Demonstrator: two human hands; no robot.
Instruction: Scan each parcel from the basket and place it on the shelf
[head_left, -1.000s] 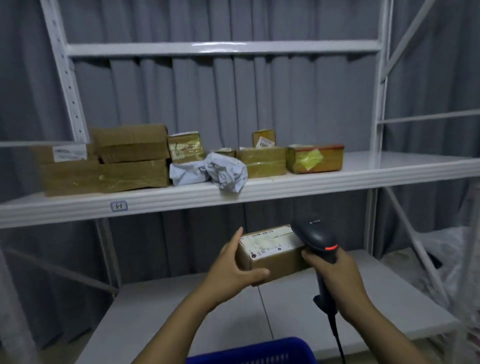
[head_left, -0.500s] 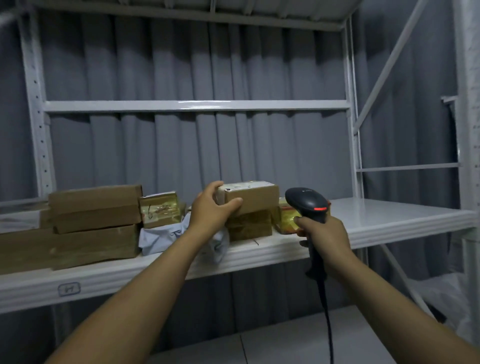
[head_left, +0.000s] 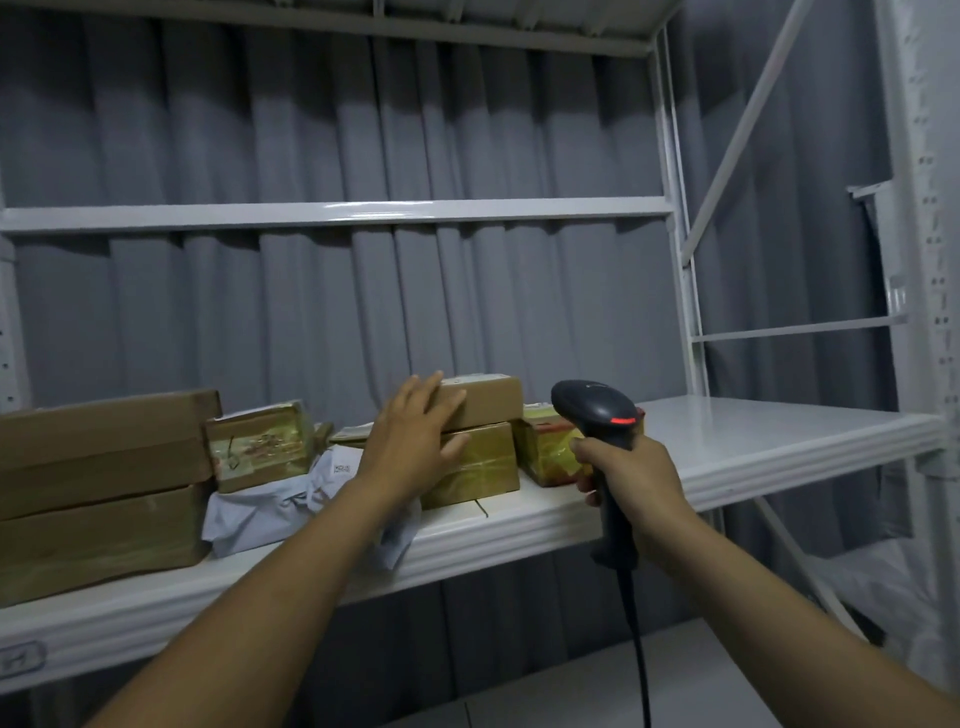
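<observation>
Mid-shelf, left hand spread flat, seating parcel on stack; right hand grips scanner; next, likely release.

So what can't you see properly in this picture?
- Head view: the small box has its left end covered by the left hand.
- The basket is out of frame.
- The shelf tag is cut off by the left edge.
- The white bag's label is too small to read.
</observation>
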